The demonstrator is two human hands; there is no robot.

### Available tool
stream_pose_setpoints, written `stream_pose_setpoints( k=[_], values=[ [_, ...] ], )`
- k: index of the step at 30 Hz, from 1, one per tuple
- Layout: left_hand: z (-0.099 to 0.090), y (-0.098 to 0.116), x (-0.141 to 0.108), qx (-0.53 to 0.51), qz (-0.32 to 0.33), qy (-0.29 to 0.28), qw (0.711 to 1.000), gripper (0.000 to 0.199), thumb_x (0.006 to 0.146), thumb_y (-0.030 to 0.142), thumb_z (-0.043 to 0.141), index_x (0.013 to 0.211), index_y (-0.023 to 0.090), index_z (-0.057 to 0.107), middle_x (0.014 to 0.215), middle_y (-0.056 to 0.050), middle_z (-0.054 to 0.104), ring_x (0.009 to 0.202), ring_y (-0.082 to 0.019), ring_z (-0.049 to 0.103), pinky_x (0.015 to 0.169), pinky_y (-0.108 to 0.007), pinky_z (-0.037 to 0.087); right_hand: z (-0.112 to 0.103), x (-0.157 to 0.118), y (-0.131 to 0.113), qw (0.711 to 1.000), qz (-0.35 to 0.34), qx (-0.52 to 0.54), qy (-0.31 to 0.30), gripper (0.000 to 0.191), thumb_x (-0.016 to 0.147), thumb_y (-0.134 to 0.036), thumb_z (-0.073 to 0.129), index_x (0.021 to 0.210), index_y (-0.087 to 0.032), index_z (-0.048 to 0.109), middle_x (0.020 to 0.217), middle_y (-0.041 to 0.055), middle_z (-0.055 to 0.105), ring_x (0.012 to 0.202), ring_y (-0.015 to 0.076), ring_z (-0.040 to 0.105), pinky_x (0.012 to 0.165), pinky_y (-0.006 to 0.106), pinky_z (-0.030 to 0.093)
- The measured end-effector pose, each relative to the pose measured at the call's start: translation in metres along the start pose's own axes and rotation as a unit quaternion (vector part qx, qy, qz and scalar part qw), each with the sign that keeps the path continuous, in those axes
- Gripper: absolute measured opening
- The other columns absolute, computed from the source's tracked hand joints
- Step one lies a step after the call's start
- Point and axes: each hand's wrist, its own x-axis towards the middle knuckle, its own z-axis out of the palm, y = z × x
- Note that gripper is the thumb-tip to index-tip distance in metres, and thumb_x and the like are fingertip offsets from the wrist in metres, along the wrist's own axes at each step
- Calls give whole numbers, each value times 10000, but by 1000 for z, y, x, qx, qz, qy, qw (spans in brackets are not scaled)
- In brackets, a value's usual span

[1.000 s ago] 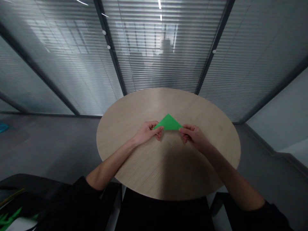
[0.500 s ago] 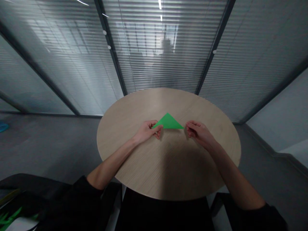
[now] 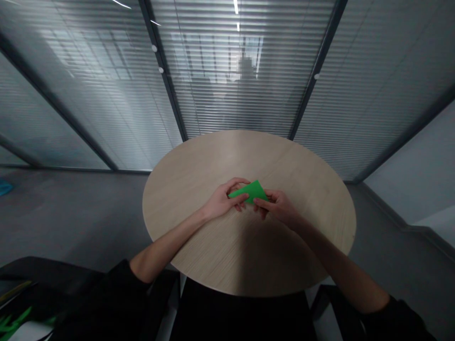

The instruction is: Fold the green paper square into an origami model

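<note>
Green paper [image 3: 254, 190] lies with its long axis left to right over the worktop [image 3: 202, 246], left hand [image 3: 219, 201] and right hand [image 3: 283, 207] each pinching one end.

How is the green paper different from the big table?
The green paper is bright green, but the round wooden table is pale brown. The green paper is small, while the round wooden table is much bigger. The green paper has straight edges and corners; the round wooden table has a curved edge. Both look mostly flat on top.
</note>
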Motion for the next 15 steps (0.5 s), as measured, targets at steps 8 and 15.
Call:
stream_pose_setpoints(
  k=[8,15],
  values=[
    [0,-3,2,14,9,40,999,333,847,346,786,1066,128,660,900,-56,714,581,-85,616,553,-213,522,3,2,5,999,16,32,-8,471,850,-635,679,936,-173,706,754,35,702,578,144,648,525,257,520],
    [-4,-5,3,32,5,33,999,379,853,368,789,1127,136,667,943,-62,723,627,-95,642,611,-237,541,-2,5,5,1000,-1,5,27,301,824,-500,731,867,-202,728,766,23,684,659,160,623,607,290,488]
  ],
)
